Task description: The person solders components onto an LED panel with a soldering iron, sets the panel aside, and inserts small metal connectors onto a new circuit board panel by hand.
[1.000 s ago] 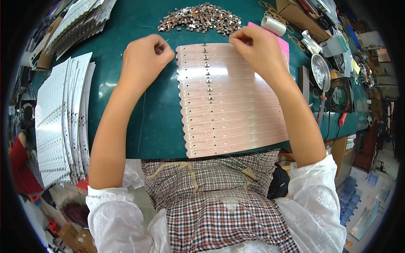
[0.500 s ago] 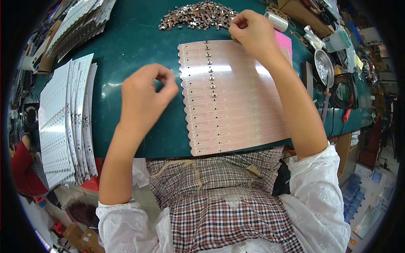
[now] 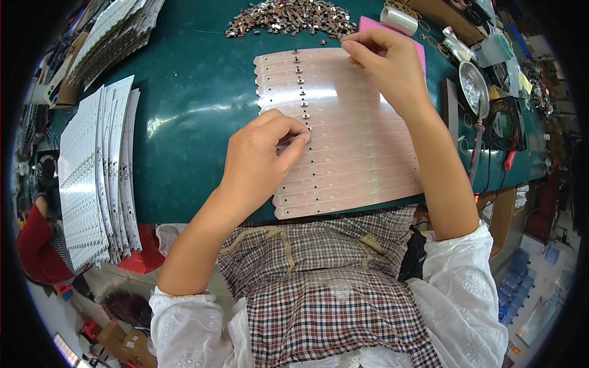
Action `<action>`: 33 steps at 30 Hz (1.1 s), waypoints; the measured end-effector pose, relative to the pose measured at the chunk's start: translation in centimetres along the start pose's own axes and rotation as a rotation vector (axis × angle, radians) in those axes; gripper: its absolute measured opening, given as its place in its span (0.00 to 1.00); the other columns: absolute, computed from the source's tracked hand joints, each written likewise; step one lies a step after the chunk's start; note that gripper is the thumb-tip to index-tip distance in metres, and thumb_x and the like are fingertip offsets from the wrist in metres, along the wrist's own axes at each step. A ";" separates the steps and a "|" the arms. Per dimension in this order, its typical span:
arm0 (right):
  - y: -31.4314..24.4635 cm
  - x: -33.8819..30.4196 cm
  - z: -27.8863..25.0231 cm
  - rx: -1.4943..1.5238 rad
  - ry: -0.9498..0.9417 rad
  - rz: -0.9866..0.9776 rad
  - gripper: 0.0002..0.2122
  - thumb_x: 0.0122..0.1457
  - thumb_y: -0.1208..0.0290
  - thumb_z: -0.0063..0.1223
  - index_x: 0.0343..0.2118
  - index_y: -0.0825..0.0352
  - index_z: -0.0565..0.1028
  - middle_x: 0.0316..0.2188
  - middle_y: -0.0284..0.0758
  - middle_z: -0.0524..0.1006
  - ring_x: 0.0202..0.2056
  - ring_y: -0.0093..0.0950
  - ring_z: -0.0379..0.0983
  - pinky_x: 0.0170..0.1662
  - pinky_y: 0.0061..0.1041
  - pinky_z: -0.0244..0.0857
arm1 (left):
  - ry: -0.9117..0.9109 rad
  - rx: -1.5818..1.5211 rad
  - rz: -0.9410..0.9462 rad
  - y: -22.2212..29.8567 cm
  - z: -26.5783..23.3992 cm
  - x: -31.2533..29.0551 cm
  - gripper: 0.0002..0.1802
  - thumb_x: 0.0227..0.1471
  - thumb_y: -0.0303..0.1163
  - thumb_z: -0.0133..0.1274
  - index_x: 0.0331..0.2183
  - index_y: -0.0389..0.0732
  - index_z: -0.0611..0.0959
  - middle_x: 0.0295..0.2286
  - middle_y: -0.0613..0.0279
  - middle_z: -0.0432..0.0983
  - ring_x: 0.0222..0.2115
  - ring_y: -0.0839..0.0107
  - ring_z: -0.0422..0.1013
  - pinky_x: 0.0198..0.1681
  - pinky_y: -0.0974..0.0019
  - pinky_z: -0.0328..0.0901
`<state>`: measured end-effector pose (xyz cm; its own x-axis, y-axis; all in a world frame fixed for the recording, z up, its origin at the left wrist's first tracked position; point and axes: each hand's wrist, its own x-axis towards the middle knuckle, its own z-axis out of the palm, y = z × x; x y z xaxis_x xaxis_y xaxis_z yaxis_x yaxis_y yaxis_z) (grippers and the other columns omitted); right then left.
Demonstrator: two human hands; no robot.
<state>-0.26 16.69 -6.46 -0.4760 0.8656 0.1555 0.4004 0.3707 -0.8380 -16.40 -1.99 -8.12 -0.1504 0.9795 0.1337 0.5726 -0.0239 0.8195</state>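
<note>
Head view, left to right. White panels (image 3: 92, 178) stacked well left of my left hand (image 3: 257, 162) on the green tabletop (image 3: 184, 104). Left fingers (image 3: 293, 140) pinched nearly shut, tips pressing on a pink strip (image 3: 362, 144) at the centre line of small parts; whether a part sits inside the pinch I cannot tell. The strips run left-right, long axis across me, stacked away from the fingers; the fitted parts (image 3: 300, 92) line up just beyond the left fingertips, bare holes nearer me. Right hand (image 3: 386, 73) pinched shut at the far strip edge, the loose part pile (image 3: 288, 18) just beyond-left of its fingers; right hand is nearer the pile, left nearer the next bare hole.
</note>
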 end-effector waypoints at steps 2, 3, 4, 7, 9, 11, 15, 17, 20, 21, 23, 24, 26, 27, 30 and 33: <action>0.1 -0.7 -0.2 0.094 0.005 -0.015 0.11 0.61 0.67 0.60 0.39 0.71 0.82 0.29 0.31 0.80 0.31 0.18 0.75 0.37 0.17 0.69 | 0.004 0.011 0.018 0.1 0.1 0.0 0.05 0.51 0.25 0.60 0.33 0.36 0.84 0.30 0.60 0.79 0.28 0.65 0.78 0.34 0.66 0.73; 0.1 -1.0 -0.3 0.096 0.005 -0.014 0.11 0.61 0.67 0.60 0.39 0.71 0.82 0.29 0.31 0.80 0.31 0.18 0.75 0.37 0.17 0.69 | 0.004 0.013 0.017 0.1 0.1 0.0 0.05 0.51 0.25 0.60 0.33 0.36 0.84 0.30 0.60 0.79 0.28 0.65 0.78 0.34 0.66 0.73; 0.1 -1.3 -0.4 0.144 0.001 0.006 0.11 0.62 0.67 0.59 0.39 0.71 0.81 0.28 0.31 0.80 0.31 0.18 0.75 0.36 0.18 0.69 | 0.022 0.023 0.038 0.0 0.2 -0.1 0.05 0.50 0.25 0.60 0.33 0.37 0.84 0.30 0.60 0.79 0.27 0.65 0.78 0.33 0.66 0.72; -0.1 -2.1 -0.7 0.196 -0.005 0.041 0.11 0.63 0.67 0.58 0.39 0.71 0.81 0.28 0.31 0.80 0.30 0.18 0.75 0.36 0.18 0.69 | 0.043 0.050 0.073 0.0 0.4 -0.1 0.05 0.50 0.25 0.61 0.33 0.38 0.84 0.30 0.60 0.79 0.27 0.65 0.78 0.31 0.66 0.71; -0.3 -2.7 -0.9 0.203 -0.010 0.054 0.11 0.64 0.67 0.58 0.40 0.70 0.81 0.28 0.30 0.79 0.30 0.17 0.74 0.37 0.18 0.69 | 0.046 0.070 0.086 -0.1 0.5 -0.1 0.05 0.49 0.25 0.61 0.33 0.38 0.84 0.29 0.60 0.79 0.27 0.65 0.77 0.30 0.65 0.71; -0.5 -3.2 -1.0 0.214 0.019 0.056 0.11 0.65 0.68 0.57 0.42 0.71 0.81 0.29 0.30 0.79 0.30 0.17 0.74 0.37 0.18 0.70 | 0.054 0.097 0.121 -0.2 0.6 -0.1 0.06 0.49 0.25 0.61 0.32 0.38 0.83 0.30 0.61 0.78 0.26 0.64 0.77 0.29 0.65 0.70; -0.2 -3.7 -1.4 0.206 0.032 0.042 0.09 0.64 0.70 0.56 0.38 0.71 0.81 0.29 0.31 0.80 0.31 0.17 0.76 0.36 0.17 0.71 | 0.055 0.125 0.176 -0.3 0.7 -0.1 0.06 0.49 0.22 0.61 0.32 0.36 0.83 0.28 0.60 0.77 0.25 0.69 0.75 0.28 0.69 0.68; -0.1 -4.0 -1.7 0.233 -0.002 -0.006 0.07 0.62 0.73 0.57 0.39 0.71 0.81 0.29 0.31 0.81 0.31 0.18 0.77 0.37 0.17 0.72 | 0.053 0.196 0.263 -0.5 0.7 0.0 0.06 0.48 0.22 0.62 0.32 0.37 0.83 0.29 0.60 0.77 0.25 0.66 0.75 0.28 0.68 0.69; -0.5 -4.7 -1.7 0.229 -0.036 -0.010 0.07 0.61 0.76 0.58 0.39 0.73 0.81 0.29 0.32 0.81 0.31 0.18 0.77 0.38 0.16 0.73 | 0.049 0.282 0.311 -0.4 0.6 -0.2 0.07 0.47 0.23 0.63 0.31 0.39 0.82 0.28 0.61 0.77 0.25 0.63 0.75 0.27 0.66 0.70; -0.8 -5.0 -1.7 0.230 -0.037 -0.010 0.07 0.61 0.76 0.58 0.39 0.73 0.81 0.29 0.32 0.81 0.31 0.18 0.77 0.38 0.16 0.73 | 0.049 0.282 0.309 -0.5 0.7 -0.3 0.07 0.47 0.23 0.63 0.31 0.39 0.82 0.28 0.61 0.77 0.25 0.63 0.75 0.27 0.66 0.70; -1.6 -5.8 -1.7 0.316 -0.091 0.104 0.07 0.59 0.78 0.59 0.38 0.74 0.81 0.28 0.33 0.81 0.31 0.17 0.77 0.37 0.16 0.73 | 0.064 0.359 0.346 -0.6 0.8 -0.4 0.07 0.46 0.24 0.64 0.31 0.41 0.83 0.28 0.63 0.76 0.24 0.62 0.76 0.26 0.65 0.69; -1.8 -6.2 -1.6 0.315 -0.092 0.104 0.07 0.59 0.78 0.59 0.38 0.74 0.81 0.28 0.33 0.81 0.31 0.17 0.77 0.37 0.16 0.73 | 0.064 0.359 0.346 -0.5 0.9 -0.4 0.07 0.46 0.24 0.64 0.31 0.41 0.83 0.28 0.63 0.76 0.24 0.62 0.76 0.26 0.65 0.69; -2.2 -7.2 -1.5 0.344 -0.229 0.151 0.06 0.57 0.78 0.61 0.35 0.75 0.81 0.28 0.33 0.81 0.30 0.18 0.77 0.35 0.17 0.73 | 0.075 0.413 0.382 -0.5 1.0 -0.6 0.09 0.44 0.24 0.64 0.31 0.42 0.83 0.28 0.64 0.75 0.23 0.63 0.75 0.25 0.64 0.69; -3.0 -7.9 -1.3 0.308 -0.273 0.227 0.06 0.55 0.78 0.62 0.34 0.75 0.81 0.26 0.34 0.81 0.30 0.19 0.78 0.34 0.19 0.73 | 0.076 0.413 0.380 -0.6 1.0 -0.6 0.09 0.44 0.24 0.64 0.31 0.42 0.83 0.28 0.64 0.75 0.23 0.63 0.75 0.25 0.64 0.69; -3.2 -9.7 0.4 0.134 -0.356 0.106 0.06 0.54 0.79 0.61 0.34 0.75 0.81 0.25 0.37 0.82 0.29 0.20 0.78 0.33 0.20 0.72 | 0.058 0.480 0.395 -0.8 1.0 -0.8 0.10 0.43 0.24 0.64 0.32 0.43 0.83 0.29 0.64 0.75 0.24 0.63 0.76 0.25 0.64 0.69; -3.2 -10.4 1.5 0.016 -0.353 -0.009 0.05 0.54 0.77 0.60 0.32 0.73 0.80 0.27 0.42 0.80 0.28 0.30 0.78 0.34 0.27 0.72 | 0.100 0.373 0.384 -1.2 1.0 -0.6 0.10 0.44 0.23 0.64 0.33 0.41 0.84 0.28 0.62 0.76 0.24 0.64 0.76 0.26 0.65 0.69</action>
<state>2.21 6.04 -6.21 -0.7223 0.6912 -0.0251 0.3835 0.3701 -0.8461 -16.13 -2.39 -9.75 0.0601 0.8900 0.4520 0.8461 -0.2856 0.4499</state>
